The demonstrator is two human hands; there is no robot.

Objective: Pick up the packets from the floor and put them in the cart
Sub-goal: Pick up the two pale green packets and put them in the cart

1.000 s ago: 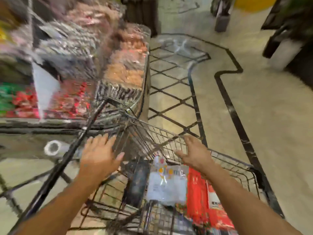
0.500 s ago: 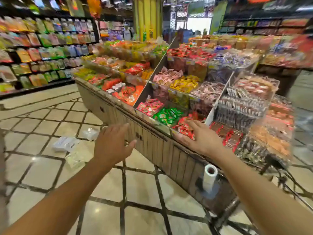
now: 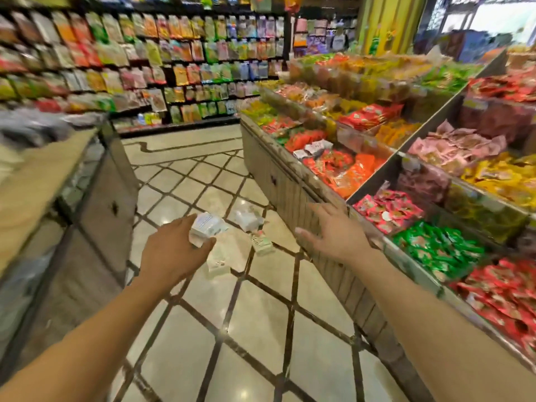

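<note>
Left hand (image 3: 174,252): stretched forward over the tiled floor (image 3: 261,323), back of the hand up. A white packet with blue print (image 3: 206,227) shows just past its knuckles; whether the fingers hold it or it lies on the floor beyond them cannot be told from this angle, and so the grip cannot be told either.

Right hand (image 3: 338,233): reached forward beside the wooden front of the display stand (image 3: 293,187), fingers spread wide, nothing in it.

Packets on the floor, all ahead of the hands and close to the foot of the stand:
- one white packet (image 3: 248,219), between the two hands in the view;
- one small packet with green and red print (image 3: 262,242), just nearer than the white one;
- one pale flat packet (image 3: 218,264), partly hidden by the left thumb.

Display stand: sloped bins of loose wrapped snacks, red (image 3: 387,208), green (image 3: 438,245), orange (image 3: 348,175), yellow (image 3: 499,178).

Far wall (image 3: 145,62): racks of hanging bags, blurred.

Left side: a second counter (image 3: 95,198), blurred.
</note>
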